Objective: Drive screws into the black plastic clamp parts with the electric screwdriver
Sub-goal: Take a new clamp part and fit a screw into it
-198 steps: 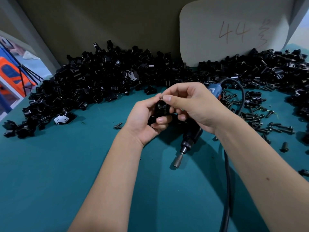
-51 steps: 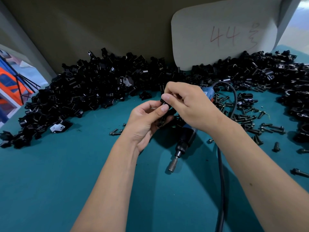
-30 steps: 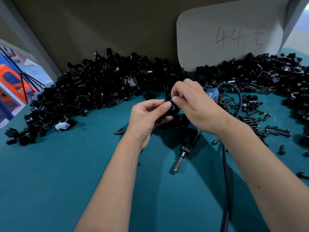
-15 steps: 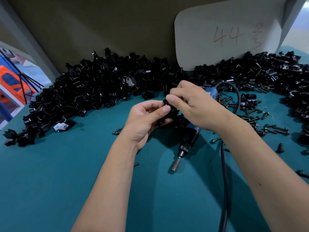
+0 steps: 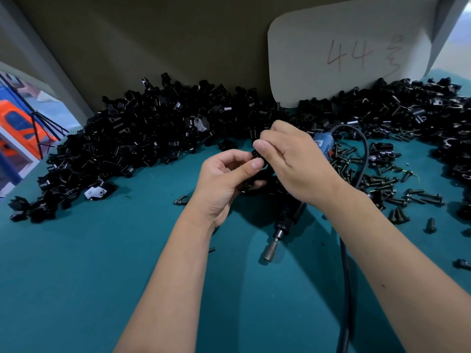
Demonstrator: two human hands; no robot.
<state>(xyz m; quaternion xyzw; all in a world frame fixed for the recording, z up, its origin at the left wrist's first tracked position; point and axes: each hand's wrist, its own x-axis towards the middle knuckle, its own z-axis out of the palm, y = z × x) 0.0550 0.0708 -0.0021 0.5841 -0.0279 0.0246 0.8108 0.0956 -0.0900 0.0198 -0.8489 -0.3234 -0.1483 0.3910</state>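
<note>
Left hand (image 5: 224,184): grip curled round a black clamp part (image 5: 258,174), held above the teal tabletop (image 5: 76,289). Right hand (image 5: 293,164): fingertips pinching a small dark piece at the part's top. Electric screwdriver (image 5: 288,215): lying on tabletop under the hands, label unreadable. Loose screws (image 5: 418,197): right. Clamp pile (image 5: 153,138): rear. Card (image 5: 344,47): handwritten "44" plus an unclear character.

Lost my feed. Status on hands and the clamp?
Left hand grips black plastic clamp part; right hand pinches something at its top. Blue-black electric screwdriver lies idle on table. Nothing in the way.
</note>
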